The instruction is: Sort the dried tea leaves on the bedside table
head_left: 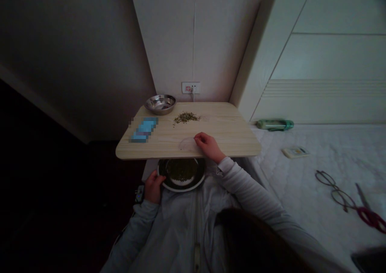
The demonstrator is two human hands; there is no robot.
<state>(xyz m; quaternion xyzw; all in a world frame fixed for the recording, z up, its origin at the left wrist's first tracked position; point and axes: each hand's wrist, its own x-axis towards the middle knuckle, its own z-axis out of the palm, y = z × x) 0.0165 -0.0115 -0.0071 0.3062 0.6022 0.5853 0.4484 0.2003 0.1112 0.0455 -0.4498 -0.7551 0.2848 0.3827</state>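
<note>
My left hand (153, 186) grips the left rim of a dark plate with a pale edge (180, 189), thumb on top. The plate sits at my lap, partly under the table's front edge, and holds a layer of small green grains or beans (182, 169). Over the front of the wooden table, my right hand (208, 145) is closed in a pinch. Its fingertips meet the edge of a faint, translucent round patch (187, 144); whether they hold it is unclear. Farther back on the table lies a loose scatter of small green grains (186, 118).
A steel bowl (160, 105) stands at the table's (235, 136) back left, behind a blurred-out blue rectangle (144, 130). On the bed at right lie a green bottle (275, 124), a small pale device (295, 152), eyeglasses (335, 190) and red-handled scissors (371, 218). A wall socket (190, 88) is behind.
</note>
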